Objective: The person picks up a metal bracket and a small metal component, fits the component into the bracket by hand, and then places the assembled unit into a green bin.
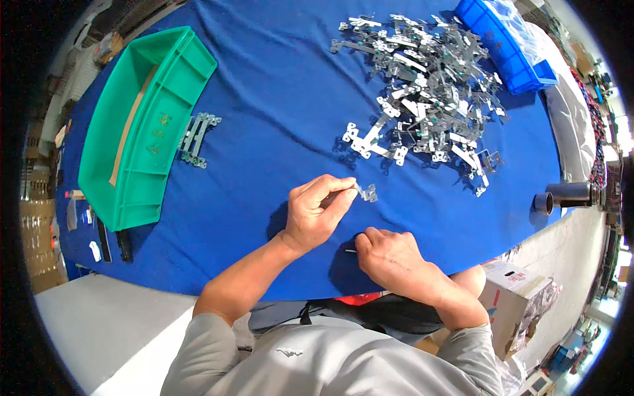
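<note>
From the head view we look down on a blue-clothed tabletop (264,105), creased in long folds and strongly lit. Near its front edge our left hand (314,211) pinches a small metal bracket (368,193) between thumb and forefinger, above the cloth. Our right hand (396,264), just beside it, has its grip curled about a thin pale rod (350,251) (only the tip shows; the rest is hidden beneath the fingers).

Beyond the hands, toward the far right, spreads a heap (422,86) of similar silvery parts, some glaring white in the light. A blue bin (508,59) with clear plastic (518,23) in it stands past the heap. On the left we have a tall-sided green bin (175,79), a brown strip (132,125) inside it and a cluster (193,140) of metal pieces just beside it. A dark cup (543,203) sits at the right edge.

Around us, the room shows a pale floor (561,244), a white carton (512,287) at lower right, and stacked brown goods (39,224) at far left.
</note>
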A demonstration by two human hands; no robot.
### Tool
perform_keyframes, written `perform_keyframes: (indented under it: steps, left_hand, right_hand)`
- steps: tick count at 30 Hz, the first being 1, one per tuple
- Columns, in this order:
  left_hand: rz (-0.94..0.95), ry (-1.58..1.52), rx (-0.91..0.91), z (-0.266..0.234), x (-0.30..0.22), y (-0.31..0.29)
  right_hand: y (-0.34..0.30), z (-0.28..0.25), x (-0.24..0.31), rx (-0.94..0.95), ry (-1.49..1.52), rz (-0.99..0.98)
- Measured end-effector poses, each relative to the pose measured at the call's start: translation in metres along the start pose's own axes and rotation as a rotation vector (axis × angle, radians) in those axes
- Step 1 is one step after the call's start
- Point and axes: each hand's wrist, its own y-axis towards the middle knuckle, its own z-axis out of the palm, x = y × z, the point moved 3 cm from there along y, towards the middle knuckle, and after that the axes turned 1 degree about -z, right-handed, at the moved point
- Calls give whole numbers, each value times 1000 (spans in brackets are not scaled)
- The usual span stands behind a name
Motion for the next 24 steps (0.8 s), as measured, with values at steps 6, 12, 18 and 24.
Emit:
perform_keyframes:
  steps: [6,12,18,24]
  left_hand:
    - [-38,-37,1,4,2,2]
    - [-54,-15,-25,5,5,1]
    - [-117,-61,-45,7,10,1]
    - [-113,-23,-17,8,5,1]
  right_hand:
    - [-2,-15,-25,-221,-2,62]
    - [-3,-36,-70,-237,597,250]
    - [6,-24,-71,-343,949,340]
    - [10,-22,-56,-290,1016,386]
